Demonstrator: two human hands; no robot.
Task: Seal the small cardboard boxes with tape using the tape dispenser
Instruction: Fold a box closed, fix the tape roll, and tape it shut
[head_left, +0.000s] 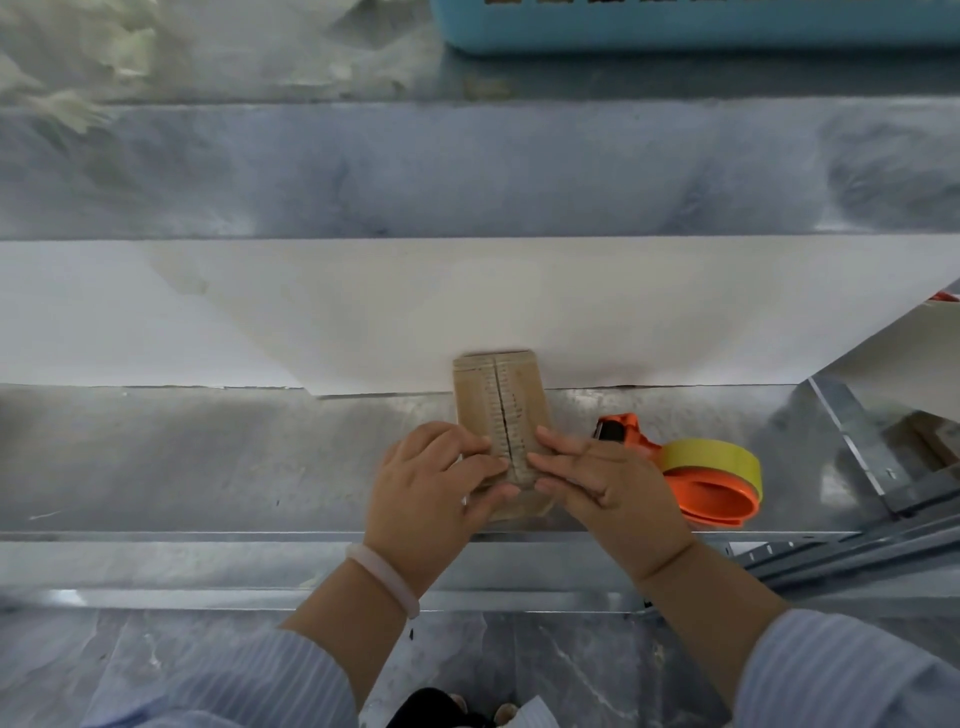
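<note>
Galvanised metal bench (208, 467) filled most of the frame, with a white sheet (156, 322) laid across the middle band. Blue plastic basket (675, 31) at upper right, cropped by the edge.

Left hand (431, 488) and right hand (608, 483) sat lower centre, both flat with fingers mostly straight. Each pressed down one top flap; neither was curled round anything.

Small cardboard box (498, 395) was at centre frame on the bench, its far end overlapping the sheet's edge. Flaps were folded shut and the centre seam still showed a dark gap with no tape I could make out. So I'd put it at flaps closed, taping not started. No other boxes were clearly in view.

Box long axis and seam ran bottom to top of frame, top end leaning slightly left.

Orange tape dispenser (711, 493) with a yellow roll (711, 457) lay just right of the right hand, unheld, cutter end pointing upper left toward the box.
</note>
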